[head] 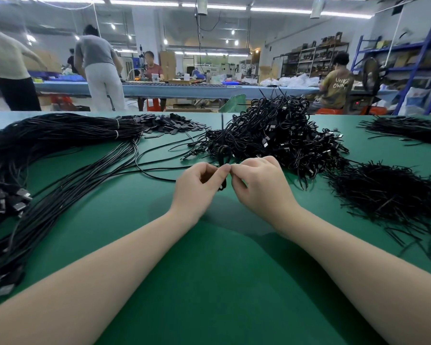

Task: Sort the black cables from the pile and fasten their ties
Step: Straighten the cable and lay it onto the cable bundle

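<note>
A worker's left hand [200, 181] and right hand [255, 181] meet fingertip to fingertip over a green table [209, 282], both pinching a small coiled black cable [223, 168] between thumb and fingers; its loop rises just beyond the grip and a short end hangs below it. Beyond the grip lies the heap of bundled cables [279, 135], to its right a mound of loose ties [386, 195], to its left long unbundled cables [60, 155]. Fastening well likely means keeping the coil pinched tight with one hand while the other twists the tie snug around its middle. The tie itself cannot be made out behind the fingertips, nor whether it is already wrapped.
</note>
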The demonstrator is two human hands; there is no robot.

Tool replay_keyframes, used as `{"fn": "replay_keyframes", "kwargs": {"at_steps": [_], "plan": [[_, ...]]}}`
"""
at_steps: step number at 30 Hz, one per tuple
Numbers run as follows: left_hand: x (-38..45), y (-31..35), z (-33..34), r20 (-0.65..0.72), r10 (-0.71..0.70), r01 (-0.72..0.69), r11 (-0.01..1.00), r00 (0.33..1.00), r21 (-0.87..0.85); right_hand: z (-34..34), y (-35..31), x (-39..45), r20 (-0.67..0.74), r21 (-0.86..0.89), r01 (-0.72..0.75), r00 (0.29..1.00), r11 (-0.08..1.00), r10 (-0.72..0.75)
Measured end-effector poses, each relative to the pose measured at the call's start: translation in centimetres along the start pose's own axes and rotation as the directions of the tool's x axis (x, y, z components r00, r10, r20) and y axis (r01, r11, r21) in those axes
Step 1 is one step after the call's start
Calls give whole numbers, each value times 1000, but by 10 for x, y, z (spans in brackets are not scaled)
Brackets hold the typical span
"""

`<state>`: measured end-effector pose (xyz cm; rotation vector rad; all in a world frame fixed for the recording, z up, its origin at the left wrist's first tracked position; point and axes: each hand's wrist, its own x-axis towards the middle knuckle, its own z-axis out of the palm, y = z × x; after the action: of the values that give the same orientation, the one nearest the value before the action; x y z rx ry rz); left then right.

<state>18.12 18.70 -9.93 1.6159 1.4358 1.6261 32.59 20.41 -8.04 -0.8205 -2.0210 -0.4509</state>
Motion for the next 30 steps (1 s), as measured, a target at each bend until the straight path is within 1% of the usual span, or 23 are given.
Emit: {"fn": "replay_keyframes", "kwargs": {"at_steps": [2,4,5,7,10,12,15,17,19,21,27,30], "plan": [[0,3,0,82,-75,83,992,994,-97,-2,3,0,-20,-108,106,994,988,-109],[1,5,-3,179,-171,207,957,969,-206,-1,6,0,-38,-174,193,978,966,-203],[2,5,-5,204,-208,254,937,957,-238,-1,6,0,-50,-181,211,973,961,-224],[2,5,-6,205,-242,291,921,948,-259,0,5,-1,-64,-154,202,975,967,-214],[1,6,-6,160,-237,271,930,958,-247,3,1,-5,-38,-66,130,990,989,-133],[-1,8,-6,126,-211,235,946,969,-224,5,-3,-6,-18,6,46,999,999,-46],[-3,10,-7,69,-154,166,955,986,-246,8,-5,-5,1,108,-82,997,991,82],[-3,8,-6,68,-135,147,963,989,-228,9,-2,-5,32,135,-127,992,983,124],[-2,4,-5,68,-164,174,967,984,-188,9,2,-6,70,148,-147,988,978,138],[-1,1,-6,88,-174,188,964,981,-188,9,4,-6,90,162,-152,986,975,138],[-4,1,-5,123,-28,46,989,992,-138,8,5,-5,91,189,-143,988,972,127],[-4,1,-4,109,-8,19,995,994,-95,8,5,-5,89,217,-139,988,966,123]]}}
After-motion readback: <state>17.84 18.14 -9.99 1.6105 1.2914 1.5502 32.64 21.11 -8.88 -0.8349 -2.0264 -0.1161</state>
